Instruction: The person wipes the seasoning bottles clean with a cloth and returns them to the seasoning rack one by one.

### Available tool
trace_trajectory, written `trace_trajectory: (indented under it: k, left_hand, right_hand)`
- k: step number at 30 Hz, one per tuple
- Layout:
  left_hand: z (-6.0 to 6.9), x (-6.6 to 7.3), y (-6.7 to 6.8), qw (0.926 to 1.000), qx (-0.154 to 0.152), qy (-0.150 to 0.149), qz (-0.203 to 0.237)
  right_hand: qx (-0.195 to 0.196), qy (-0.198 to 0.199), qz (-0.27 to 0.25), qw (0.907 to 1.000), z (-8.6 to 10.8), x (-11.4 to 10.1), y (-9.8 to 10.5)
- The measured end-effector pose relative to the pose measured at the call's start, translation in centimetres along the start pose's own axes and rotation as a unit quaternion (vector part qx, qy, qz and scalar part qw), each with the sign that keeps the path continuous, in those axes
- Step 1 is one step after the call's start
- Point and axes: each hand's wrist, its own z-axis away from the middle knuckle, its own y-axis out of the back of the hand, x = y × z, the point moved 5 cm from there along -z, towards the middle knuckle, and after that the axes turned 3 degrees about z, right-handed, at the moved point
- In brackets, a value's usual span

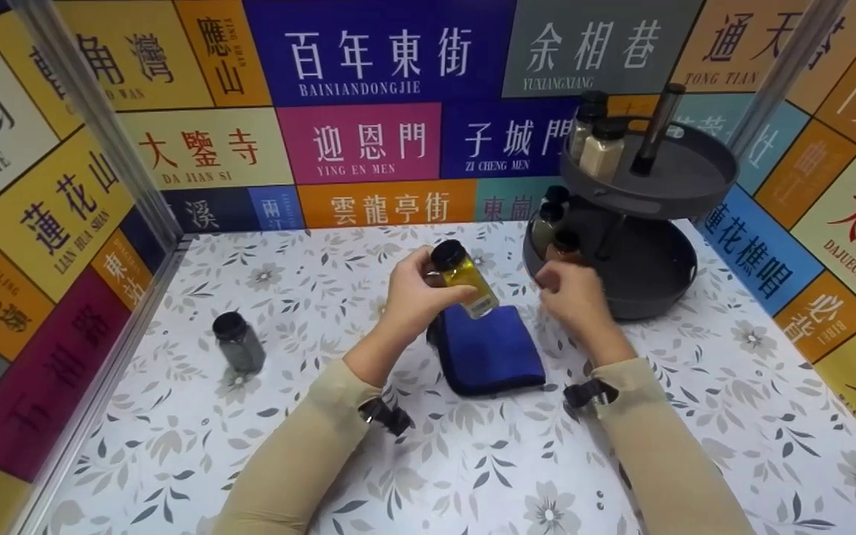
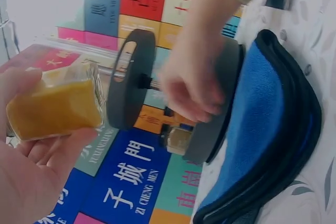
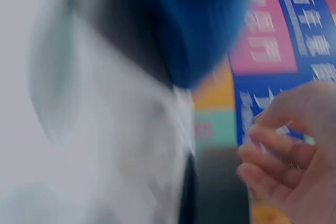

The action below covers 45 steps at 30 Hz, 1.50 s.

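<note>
The left grip holds 1 jar partly filled with yellow contents.

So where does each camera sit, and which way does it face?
Head: worn on the person's head, facing forward and down at the table; the left hand, right hand and both sleeved forearms show.
Left wrist: on that wrist, facing past the left hand and its yellow-filled jar toward the right hand and two-tier tray.
Right wrist: on that wrist, facing the right hand's fingers; blurred blue cloth and lettered wall also show.
Shared: head and left wrist views both show the jar, tray, cloth and both hands.
</note>
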Motion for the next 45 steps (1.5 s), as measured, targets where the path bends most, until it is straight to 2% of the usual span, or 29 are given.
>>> trace_trajectory:
  k: [3,7,11,16,21,24,29,34,40,45]
  left_hand:
    - [-0.9,-0.6,-0.8,0.9995,0.014,-0.008,-0.026]
    - [-2.0,-1.4,-1.5,0.9978,0.026,-0.008,-0.060]
    - [-3.2,-2.4,-2.4,0.9962,0.037,0.004,-0.078]
    - [-4.8,-3.7,-4.3,0.9941,0.051,0.001,-0.096]
    - [-6.0,-5.1,-6.9,0.9913,0.061,0.006,-0.117]
    - [-6.7,-5.7,-8.3,0.9912,0.066,0.011,-0.114]
    - [-8.0,-6.3,-10.6,0.9920,0.076,0.006,-0.101]
    - [-9.1,-6.7,-12.7,0.9891,0.078,0.010,-0.125]
    - [-10.4,-7.0,-14.9,0.9879,0.079,0.015,-0.132]
    - [-11.6,-7.6,-16.3,0.9870,0.075,0.023,-0.140]
  right_hand:
    - [0.008,-0.006,0.036,0.9993,-0.1,3.1,2.9]
    - [-0.055,-0.037,0.075,0.9950,0.3,7.2,5.3]
    - [-0.092,-0.068,0.067,0.9911,0.8,9.0,6.0]
    - [-0.097,-0.075,0.054,0.9911,1.1,9.0,6.0]
    - [-0.093,-0.062,0.046,0.9926,1.3,9.0,5.9]
    - [-0.089,-0.058,0.037,0.9936,1.5,9.1,6.2]
    - [-0.092,-0.059,0.016,0.9938,1.3,8.7,6.1]
    - [-0.094,-0.042,-0.004,0.9947,0.8,7.9,5.3]
    - [-0.079,-0.056,-0.008,0.9953,0.7,8.0,5.5]
    - [-0.084,-0.054,-0.022,0.9948,0.8,8.2,5.2]
